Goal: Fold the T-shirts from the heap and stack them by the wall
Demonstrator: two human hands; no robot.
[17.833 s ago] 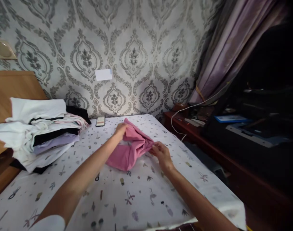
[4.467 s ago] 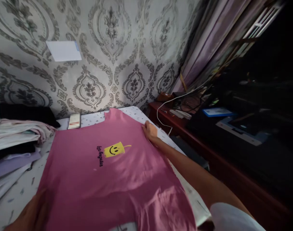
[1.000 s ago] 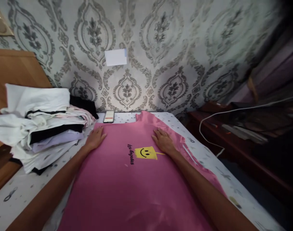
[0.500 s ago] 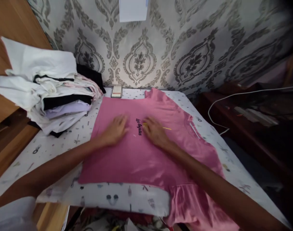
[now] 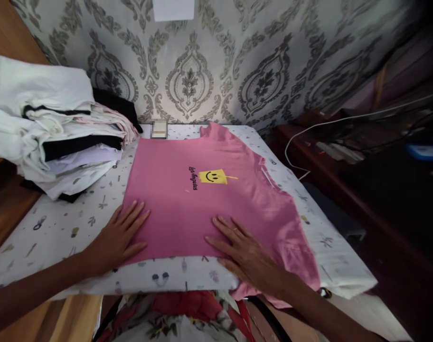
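A pink T-shirt [image 5: 166, 213] lies spread flat, its hem toward the left and its neckline toward the right. Black lettering and a yellow smiley print [image 5: 212, 176] show on its front. My left hand [image 5: 120, 235] rests on the near hem corner with its fingers spread. Palm down, my right hand [image 5: 243, 251] lies on the near side of the shirt by the sleeve, fingers apart. The near sleeve hangs partly over the table's front edge, and my right hand and forearm cover some of it.
A patterned white cloth [image 5: 84, 223] covers the table. Folded clothes [image 5: 60, 128] are piled at the back left. A small blurred box [image 5: 159, 129] stands by the patterned wall. To the right, a dark red desk [image 5: 323, 166] carries a white cable [image 5: 330, 122].
Both hands have slid from the shirt's middle toward its near edge, the left one also leftward. The smiley print is now uncovered. The view has shifted slightly.
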